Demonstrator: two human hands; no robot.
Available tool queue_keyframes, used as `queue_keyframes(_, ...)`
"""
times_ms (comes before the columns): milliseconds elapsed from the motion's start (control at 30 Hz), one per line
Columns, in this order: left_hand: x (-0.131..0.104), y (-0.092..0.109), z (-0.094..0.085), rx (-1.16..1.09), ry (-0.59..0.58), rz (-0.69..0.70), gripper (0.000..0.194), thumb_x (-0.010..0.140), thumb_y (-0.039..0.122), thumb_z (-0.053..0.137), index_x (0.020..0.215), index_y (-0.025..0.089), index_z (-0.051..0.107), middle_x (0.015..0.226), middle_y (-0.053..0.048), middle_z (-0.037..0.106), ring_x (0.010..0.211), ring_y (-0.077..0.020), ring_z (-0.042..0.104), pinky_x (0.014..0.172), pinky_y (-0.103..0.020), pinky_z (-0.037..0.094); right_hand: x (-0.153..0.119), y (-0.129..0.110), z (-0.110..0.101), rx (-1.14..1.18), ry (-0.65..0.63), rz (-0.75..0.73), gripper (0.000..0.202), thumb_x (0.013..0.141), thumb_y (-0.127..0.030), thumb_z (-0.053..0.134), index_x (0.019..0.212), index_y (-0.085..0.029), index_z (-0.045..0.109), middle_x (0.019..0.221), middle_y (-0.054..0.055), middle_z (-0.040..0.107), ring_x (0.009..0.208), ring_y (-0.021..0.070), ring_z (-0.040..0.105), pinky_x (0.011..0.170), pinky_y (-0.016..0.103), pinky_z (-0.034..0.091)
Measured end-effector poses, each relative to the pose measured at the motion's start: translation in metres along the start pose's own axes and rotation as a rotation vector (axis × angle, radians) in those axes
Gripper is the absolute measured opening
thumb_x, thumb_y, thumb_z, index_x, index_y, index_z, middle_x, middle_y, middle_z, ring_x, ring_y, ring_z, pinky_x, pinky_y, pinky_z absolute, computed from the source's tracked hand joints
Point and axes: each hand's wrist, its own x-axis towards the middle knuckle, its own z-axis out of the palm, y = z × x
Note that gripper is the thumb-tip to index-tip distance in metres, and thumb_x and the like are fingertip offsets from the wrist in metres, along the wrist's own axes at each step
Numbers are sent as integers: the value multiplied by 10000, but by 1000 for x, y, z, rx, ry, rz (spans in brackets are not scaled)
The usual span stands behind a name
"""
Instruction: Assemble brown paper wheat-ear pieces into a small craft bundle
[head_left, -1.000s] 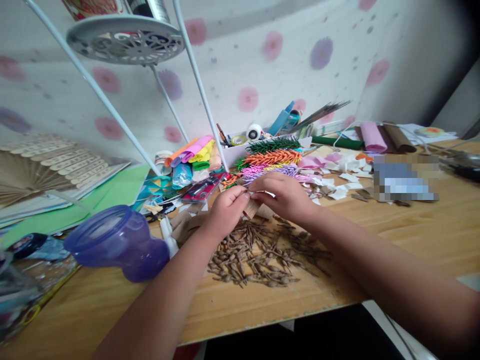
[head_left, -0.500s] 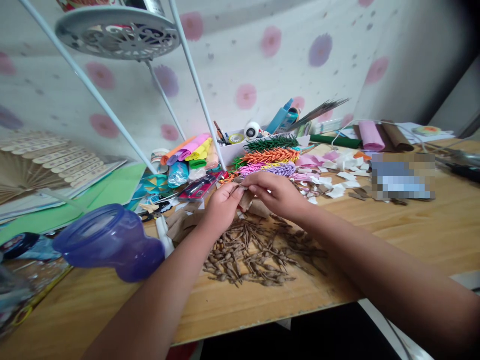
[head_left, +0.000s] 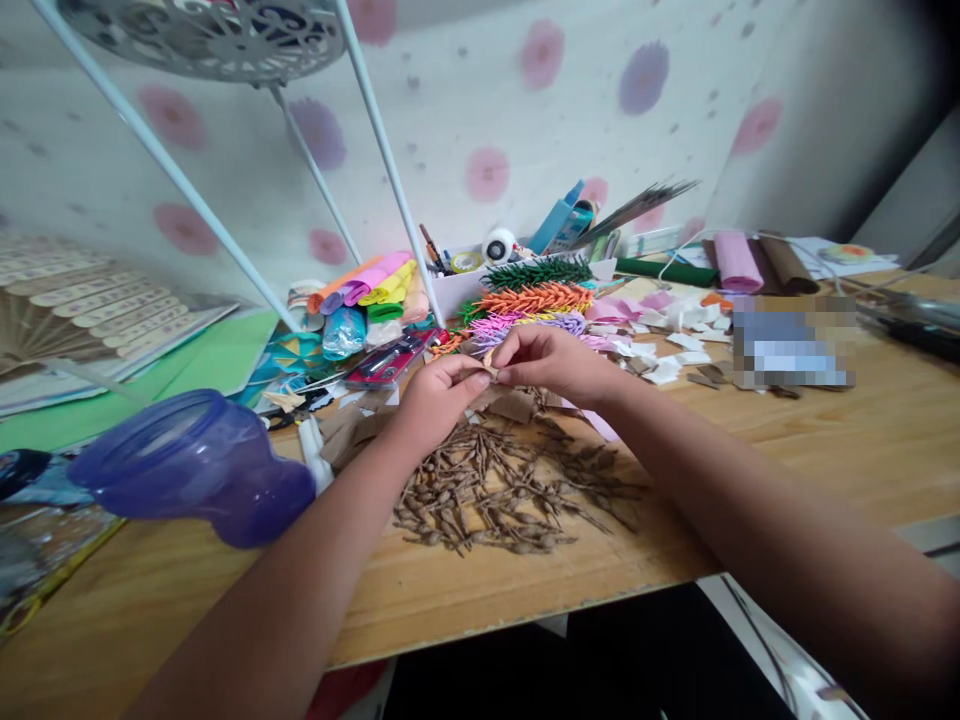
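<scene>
The left hand (head_left: 435, 400) and right hand (head_left: 555, 362) pinch a small brown strip (head_left: 489, 362) between them, above the far edge of the twisted brown pieces (head_left: 484, 500) on the counter (head_left: 780, 460). Uneven pulling could tear it; a loose pinch could drop it among lookalikes. The left forearm looks close to the purple jar (head_left: 262, 490), so an outward swing might tip it.
</scene>
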Motion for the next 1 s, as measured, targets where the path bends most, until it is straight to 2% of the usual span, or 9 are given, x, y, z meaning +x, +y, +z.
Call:
queue_keyframes(133,0,-4,0,-128,-49,-51,165,694,293,523,754,149,575,664,13,573,616,-112,514,607,-241,413,-1,2,2,-43,-41,11,135,599,-116,572,710,-134,497,642,-35,506,588,52,473,587,209,398)
queue_keyframes(233,-1,-7,0,-104,-72,-86,170,701,304,511,705,138,546,617,20,539,578,-106,502,558,-229,410,-1,5,2,-271,-18,-11,144,635,-150,543,774,-132,510,674,-19,516,582,56,461,556,202,382)
queue_keyframes(400,-2,-2,3,-79,-22,-135,152,701,296,492,678,147,511,563,37,509,523,-95,484,506,-214,397,-2,7,6,-631,46,-102,152,691,-210,486,807,-129,540,679,1,548,571,69,460,526,197,353)
queue_keyframes(600,-2,3,3,-98,-17,-120,127,692,256,484,625,148,484,549,37,505,516,-88,476,505,-208,387,-4,1,7,-923,36,-128,152,709,-207,438,682,-135,569,582,-8,531,518,70,425,495,195,283)
queue_keyframes(733,-1,0,4,-88,-38,-117,114,689,262,485,704,152,508,587,29,536,550,-103,506,529,-221,403,-2,4,5,-902,126,-107,144,694,-218,443,686,-132,559,584,-11,520,520,69,412,490,190,269)
queue_keyframes(800,-1,0,4,-27,-43,-133,136,696,283,474,676,153,511,584,20,552,552,-112,517,529,-228,404,-2,6,5,-865,168,-87,139,685,-223,446,666,-130,547,565,-18,500,515,67,402,481,186,261)
queue_keyframes(900,-3,4,4,157,-39,-121,197,715,295,438,591,156,505,570,11,563,545,-115,510,533,-232,385,-1,7,6,-818,207,-51,126,665,-221,446,639,-137,537,556,-25,488,521,70,402,477,185,257)
queue_keyframes(1000,-6,7,3,397,-9,-47,213,720,276,420,563,160,506,541,19,531,527,-106,467,513,-223,337,0,8,8,-757,223,-9,120,648,-215,446,642,-144,542,566,-24,493,533,76,407,479,188,266)
